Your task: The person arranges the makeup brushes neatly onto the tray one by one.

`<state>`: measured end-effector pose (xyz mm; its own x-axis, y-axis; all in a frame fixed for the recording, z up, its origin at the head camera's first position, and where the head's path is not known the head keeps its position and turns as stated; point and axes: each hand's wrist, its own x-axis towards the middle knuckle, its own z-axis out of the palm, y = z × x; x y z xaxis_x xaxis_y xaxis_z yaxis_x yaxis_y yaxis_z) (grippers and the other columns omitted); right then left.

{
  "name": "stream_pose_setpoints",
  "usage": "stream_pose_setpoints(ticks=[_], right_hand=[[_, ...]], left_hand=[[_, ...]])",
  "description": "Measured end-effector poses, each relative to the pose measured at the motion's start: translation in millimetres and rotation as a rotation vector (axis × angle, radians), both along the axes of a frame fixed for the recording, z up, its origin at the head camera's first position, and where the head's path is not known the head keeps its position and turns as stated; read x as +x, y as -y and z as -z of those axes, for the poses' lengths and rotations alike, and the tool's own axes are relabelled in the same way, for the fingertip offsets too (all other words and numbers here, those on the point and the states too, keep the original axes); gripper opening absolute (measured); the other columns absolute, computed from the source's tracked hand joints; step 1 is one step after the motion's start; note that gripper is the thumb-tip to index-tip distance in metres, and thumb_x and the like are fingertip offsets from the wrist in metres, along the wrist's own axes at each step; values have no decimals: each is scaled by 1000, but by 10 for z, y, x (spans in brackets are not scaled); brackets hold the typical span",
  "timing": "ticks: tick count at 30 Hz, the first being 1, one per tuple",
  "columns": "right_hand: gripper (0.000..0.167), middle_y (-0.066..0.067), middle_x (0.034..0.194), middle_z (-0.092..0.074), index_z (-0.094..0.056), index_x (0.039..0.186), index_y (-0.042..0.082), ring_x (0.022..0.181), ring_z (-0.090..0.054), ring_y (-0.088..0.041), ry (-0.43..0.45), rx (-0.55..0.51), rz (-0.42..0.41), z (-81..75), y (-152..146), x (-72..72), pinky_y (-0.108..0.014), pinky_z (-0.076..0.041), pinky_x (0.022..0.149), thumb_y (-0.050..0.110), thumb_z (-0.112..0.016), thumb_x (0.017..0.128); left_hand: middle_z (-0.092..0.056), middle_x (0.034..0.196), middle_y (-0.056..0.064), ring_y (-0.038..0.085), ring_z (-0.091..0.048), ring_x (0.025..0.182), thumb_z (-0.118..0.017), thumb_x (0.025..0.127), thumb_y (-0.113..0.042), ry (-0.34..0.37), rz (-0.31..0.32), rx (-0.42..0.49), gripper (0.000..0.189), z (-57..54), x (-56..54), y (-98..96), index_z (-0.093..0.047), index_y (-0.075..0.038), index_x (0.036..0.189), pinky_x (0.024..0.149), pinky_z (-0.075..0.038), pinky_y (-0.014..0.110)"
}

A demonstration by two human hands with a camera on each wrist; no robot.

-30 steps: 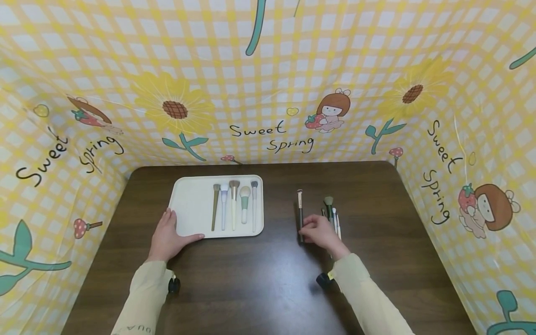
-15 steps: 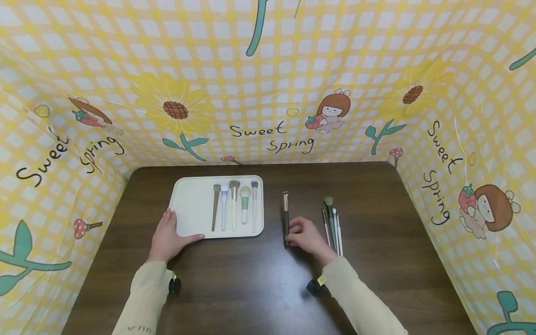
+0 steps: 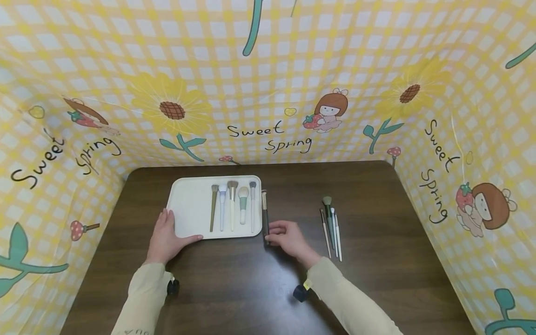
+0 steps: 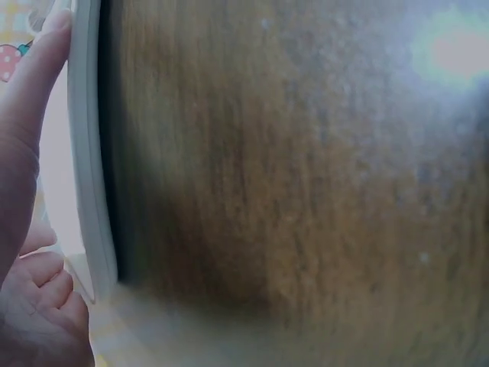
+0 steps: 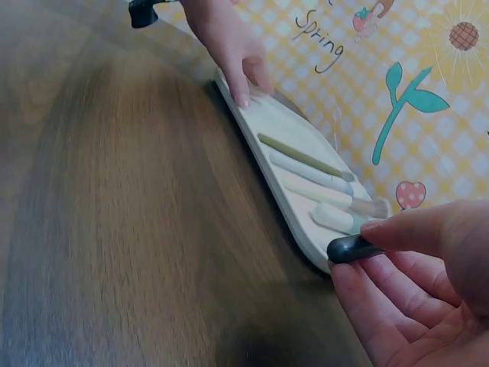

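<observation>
Currently pinching a dark brush (image 3: 265, 218) by its handle in the right hand (image 3: 289, 238), right beside the right rim of a white tray (image 3: 188, 204). Spreading the left hand (image 3: 164, 239) wide around its near left corner. With five brushes (image 3: 244, 209) inside, and more brushes (image 3: 330, 223) farther right on the surface (image 3: 234, 288).

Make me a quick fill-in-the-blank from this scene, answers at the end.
1. The white rectangular tray bears ____ makeup brushes.
2. The bare hand pinching the slim black-handled makeup brush is the person's ____ one.
3. In the head view, the olive-handled makeup brush lies farthest ____ in its row.
4. The bare left hand touches the rim of the ____.

Missing words: five; right; left; tray.
</observation>
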<state>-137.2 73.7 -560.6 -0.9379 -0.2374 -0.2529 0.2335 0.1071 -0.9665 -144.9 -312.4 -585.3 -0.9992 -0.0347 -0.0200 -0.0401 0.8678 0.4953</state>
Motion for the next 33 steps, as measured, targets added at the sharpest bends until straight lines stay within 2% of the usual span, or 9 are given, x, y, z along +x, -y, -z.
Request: stream_pose_setpoints(ticks=[3,7,12,14,16,21,25,33], right_hand=[[38,-23,103,-72,-64,122,-14,87,-73,-26,-6,-34,4,-14,48,-11,-37,-62,75,-6,-76,87],[40,-24,104,-72,-62,124,-13,89,-73,-31,-5,-61,6,-34,91,-30,-39,-61,77,-6,-75,87],[43,-17,98,-73,-62,129,-7,90,-72,-33,27,-64,14,-70,144,-55,-38,-62,76,-5,-75,88],[43,-16,97,-73,-63,129,-5,90,-72,-32,34,-63,15,-69,173,-66,-38,-62,75,-5,-76,88],[40,-20,99,-73,-63,127,-7,90,-72,-34,28,-71,12,-68,201,-75,-38,-62,76,-5,-75,89],[31,-26,105,-72,-64,119,-12,92,-72,-34,13,-102,7,-79,263,-92,-37,-61,76,-5,-73,90],[31,-24,103,-73,-65,118,-13,92,-73,-33,-1,-117,15,-70,310,-112,-36,-61,76,-4,-73,90],[28,-18,100,-74,-68,116,-9,89,-73,-22,-19,-124,21,-93,405,-118,-35,-61,77,-3,-75,90]], left_hand=[[-9,160,39,50,-10,149,-83,65,-74,-18,15,-5,145,-53,-12,-12,-13,17,154,117,-18,62],[-15,159,38,51,-14,148,-80,75,-67,-67,69,11,133,-171,-56,-99,-13,16,155,118,-17,60],[-27,157,35,51,-26,144,-79,86,-51,-125,110,87,111,-369,-104,-382,-21,14,155,116,-25,60],[-30,157,34,50,-29,143,-78,88,-49,-125,119,111,106,-434,-116,-519,-24,12,155,115,-27,60],[-33,157,31,49,-32,143,-76,90,-49,-119,130,133,101,-480,-127,-649,-27,9,156,115,-28,59],[-43,152,28,46,-41,138,-71,94,-49,-117,167,167,89,-527,-134,-931,-35,5,155,113,-33,57],[-49,149,24,41,-48,135,-71,95,-46,-101,187,225,84,-548,-120,-1130,-37,1,156,110,-39,56],[-62,137,15,34,-59,124,-71,98,-37,-109,223,328,57,-536,-142,-1369,-58,-4,142,102,-48,54]])
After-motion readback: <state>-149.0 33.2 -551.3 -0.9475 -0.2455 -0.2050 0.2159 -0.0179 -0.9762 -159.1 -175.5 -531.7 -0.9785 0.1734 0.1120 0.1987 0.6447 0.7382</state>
